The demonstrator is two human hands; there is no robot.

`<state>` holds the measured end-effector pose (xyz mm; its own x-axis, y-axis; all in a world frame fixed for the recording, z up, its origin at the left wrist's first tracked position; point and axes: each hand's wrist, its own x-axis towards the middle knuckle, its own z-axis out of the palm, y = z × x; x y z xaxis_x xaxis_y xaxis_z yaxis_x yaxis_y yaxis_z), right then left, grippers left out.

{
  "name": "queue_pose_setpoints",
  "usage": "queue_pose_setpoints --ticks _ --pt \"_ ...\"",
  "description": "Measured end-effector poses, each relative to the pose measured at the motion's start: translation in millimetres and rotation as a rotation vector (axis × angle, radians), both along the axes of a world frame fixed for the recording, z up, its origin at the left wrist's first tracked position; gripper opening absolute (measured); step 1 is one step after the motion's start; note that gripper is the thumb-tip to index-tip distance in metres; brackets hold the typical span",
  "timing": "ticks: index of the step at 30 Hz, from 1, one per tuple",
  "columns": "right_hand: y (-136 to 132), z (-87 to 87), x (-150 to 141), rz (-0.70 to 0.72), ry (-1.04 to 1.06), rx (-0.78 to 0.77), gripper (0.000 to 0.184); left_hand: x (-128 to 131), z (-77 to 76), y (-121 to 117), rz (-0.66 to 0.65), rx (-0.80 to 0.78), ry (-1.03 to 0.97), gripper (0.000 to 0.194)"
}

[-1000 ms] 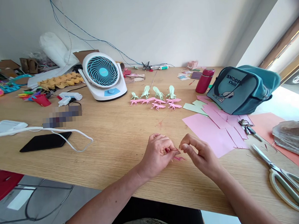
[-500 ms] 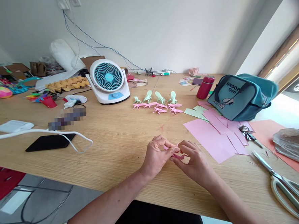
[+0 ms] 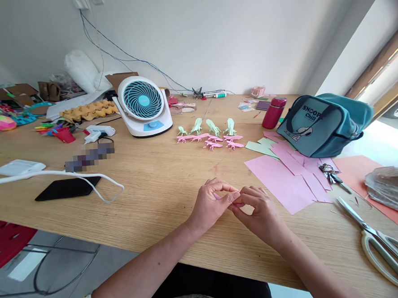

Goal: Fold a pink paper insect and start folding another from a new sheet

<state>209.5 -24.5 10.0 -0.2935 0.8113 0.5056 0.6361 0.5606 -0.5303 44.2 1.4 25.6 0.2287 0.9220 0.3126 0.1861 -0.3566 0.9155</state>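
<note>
My left hand [image 3: 212,204] and my right hand [image 3: 257,213] meet fingertip to fingertip just above the wooden table [image 3: 160,183], near its front edge. Both pinch a small folded piece of pink paper [image 3: 238,203], mostly hidden between the fingers. Farther back stand a row of small green paper figures [image 3: 207,126] and a row of pink paper figures [image 3: 210,140]. To the right of my hands lie loose pink paper sheets [image 3: 282,180].
A white and blue desk fan [image 3: 143,106] stands at the back. A teal bag [image 3: 323,123], a red bottle [image 3: 273,113], keys [image 3: 330,171] and large scissors [image 3: 380,241] are on the right. A black phone [image 3: 64,188] and white cable [image 3: 86,179] lie left.
My hands have come together from slightly apart; both now pinch the pink paper, which shows less than before. The view has shifted a little.
</note>
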Motion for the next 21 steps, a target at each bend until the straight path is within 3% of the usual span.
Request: queue_pose_setpoints --ticks 7,14,21 --pt "-1.3 -1.0 -1.9 0.021 -0.074 0.061 0.013 0.8 -1.8 -1.1 0.039 0.077 0.092 0.011" --pt "-1.7 0.7 0.8 -0.007 -0.039 0.122 0.011 -6.2 2.5 2.1 0.03 0.104 0.096 0.032" --pt "0.2 -1.4 2.6 -0.01 -0.029 0.182 0.006 -5.9 4.7 -1.3 0.069 0.246 0.145 0.015"
